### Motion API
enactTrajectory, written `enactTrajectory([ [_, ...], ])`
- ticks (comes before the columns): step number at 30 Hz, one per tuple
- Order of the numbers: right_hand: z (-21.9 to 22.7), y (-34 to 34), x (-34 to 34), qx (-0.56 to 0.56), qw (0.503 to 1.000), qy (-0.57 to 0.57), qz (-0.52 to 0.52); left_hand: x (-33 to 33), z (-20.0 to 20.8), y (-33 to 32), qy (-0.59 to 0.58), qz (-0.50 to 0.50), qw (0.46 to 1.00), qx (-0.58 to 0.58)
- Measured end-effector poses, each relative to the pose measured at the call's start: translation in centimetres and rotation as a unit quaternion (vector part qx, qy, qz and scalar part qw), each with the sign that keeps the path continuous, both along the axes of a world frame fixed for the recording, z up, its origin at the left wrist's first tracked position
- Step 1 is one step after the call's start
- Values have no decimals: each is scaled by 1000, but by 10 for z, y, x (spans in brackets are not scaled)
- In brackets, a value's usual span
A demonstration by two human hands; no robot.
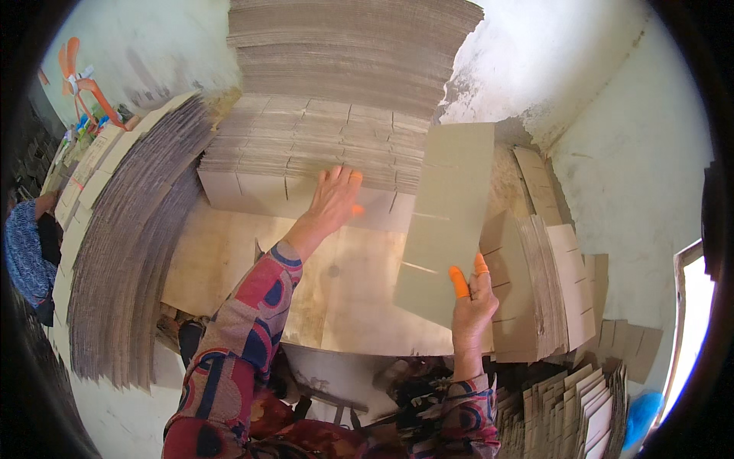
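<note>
My right hand grips a slotted grey cardboard sheet by its lower right edge, holding it up on a slant. Orange finger covers sit on the thumb and a finger of that hand. Out in front, my left hand lies with fingers stretched against the row of upright slotted cardboard sheets; it too wears orange covers on two fingertips. The held sheet overlaps the right end of this row. Beneath both hands is a pale wooden board.
A tall cardboard stack rises behind the row. Another long stack stands at left, with orange-handled scissors beyond it. More slotted sheets lean at right, and others stand at lower right. A person's blue sleeve shows far left.
</note>
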State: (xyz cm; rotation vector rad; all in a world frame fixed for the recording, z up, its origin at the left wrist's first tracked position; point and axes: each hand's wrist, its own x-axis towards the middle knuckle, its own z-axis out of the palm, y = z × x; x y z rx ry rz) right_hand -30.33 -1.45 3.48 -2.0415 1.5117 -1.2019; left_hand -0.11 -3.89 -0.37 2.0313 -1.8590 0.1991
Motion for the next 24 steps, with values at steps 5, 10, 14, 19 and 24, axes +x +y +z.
enactTrajectory([
  [5, -1, 3, 10, -45, 999, 13, 6, 13, -16, -18, -68, -35, 997, -24],
  [10, -4, -2, 15, -124, 992, 39, 0, 18, -20, -10, -85, -102, 982, -136],
  [14, -2, -5, 19, -157, 987, 33, -9, 7, -15, 13, 11, -145, 984, -105],
  [19, 1, -3, 20, -163, 986, 34, -2, -7, -21, 24, 12, -179, 980, -87],
  [24, -3, -5, 21, -191, 981, 35, 0, -16, -15, 28, -76, -181, 979, -53],
])
